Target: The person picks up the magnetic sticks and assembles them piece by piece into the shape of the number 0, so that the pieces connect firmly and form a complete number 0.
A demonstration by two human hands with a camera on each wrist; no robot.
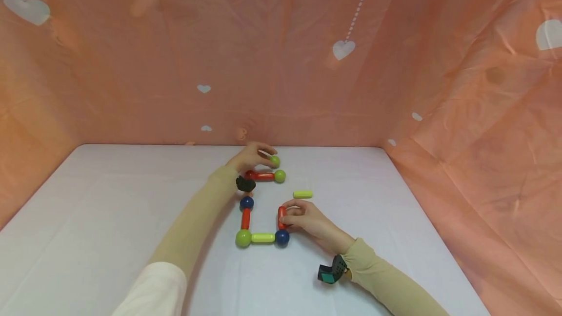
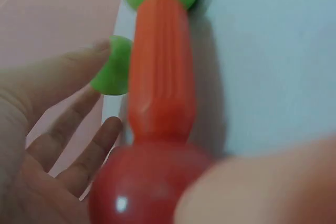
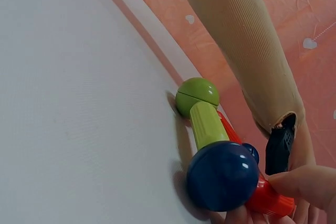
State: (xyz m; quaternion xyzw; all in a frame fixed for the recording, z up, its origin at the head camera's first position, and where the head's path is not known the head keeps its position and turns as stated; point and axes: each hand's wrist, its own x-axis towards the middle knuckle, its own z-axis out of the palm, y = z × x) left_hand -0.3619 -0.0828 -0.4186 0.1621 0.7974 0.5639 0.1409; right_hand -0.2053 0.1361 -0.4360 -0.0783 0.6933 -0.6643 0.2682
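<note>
My left hand [image 1: 251, 157] reaches to the far side and pinches a lime-green ball [image 1: 274, 161] between thumb and fingers; the left wrist view shows the thumb tip on that green ball [image 2: 114, 69]. Just in front of it lies a red rod [image 1: 265, 176] joining a red ball [image 2: 149, 184] to another green ball [image 1: 279, 176]. Nearer, my right hand [image 1: 309, 221] grips a red rod [image 1: 282, 214] whose near end meets a dark blue ball [image 1: 282, 238]. From that ball a yellow-green rod [image 1: 263, 238] runs to a green ball [image 1: 243, 238], then a red rod [image 1: 246, 219] to a blue ball [image 1: 247, 203].
A loose yellow-green rod [image 1: 303, 194] lies beyond my right hand. Everything lies on a white-covered table [image 1: 110, 208], with peach cloth [image 1: 281, 62] bearing pale hearts behind and at the sides. Both wrists wear small black devices, one [image 1: 332, 270] under the right wrist.
</note>
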